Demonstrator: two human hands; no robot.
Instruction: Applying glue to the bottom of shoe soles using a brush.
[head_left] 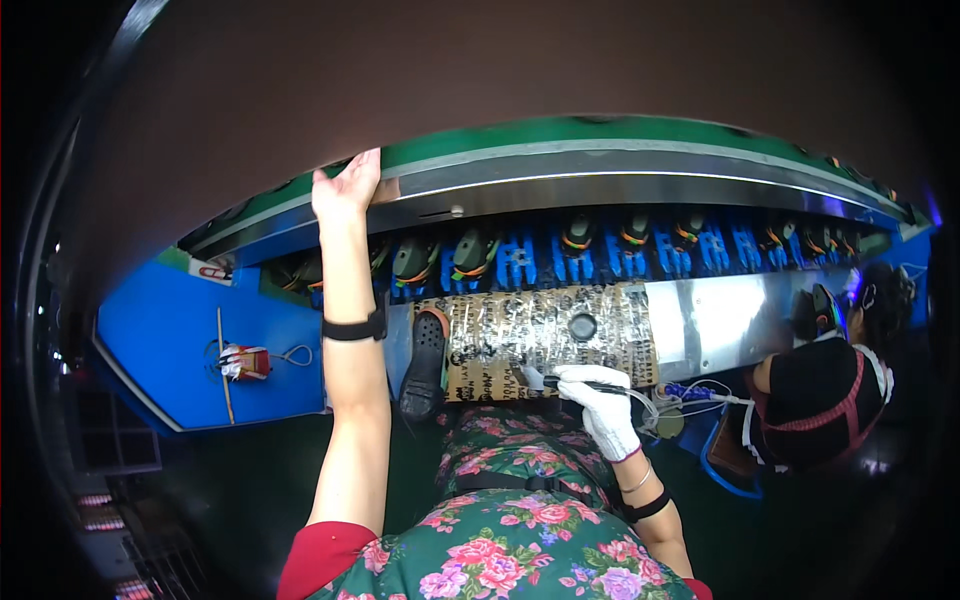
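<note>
My left hand (348, 187) is bare and reaches far forward, palm up, to the metal edge of a green conveyor belt (480, 143). Its thumb stands apart and its fingers are stretched out, with the tips partly hidden under a dark overhanging panel (500, 60); no object shows in it. In a white knit glove, my right hand (603, 402) is closed around a thin dark-handled brush (585, 384) with a pale tip, low over a cardboard-covered bench (500, 330). A dark clog-like shoe (427, 362) with small holes lies at the bench's left end, beside my left forearm.
A round black lid-like piece (582, 327) sits on the cardboard. Behind it runs a row of blue holders (575, 265), several bearing dark shoes. A co-worker (820, 400) sits at the right near white cords. On the left blue table (170, 330) lie a red-and-white bundle (245, 362) and a stick.
</note>
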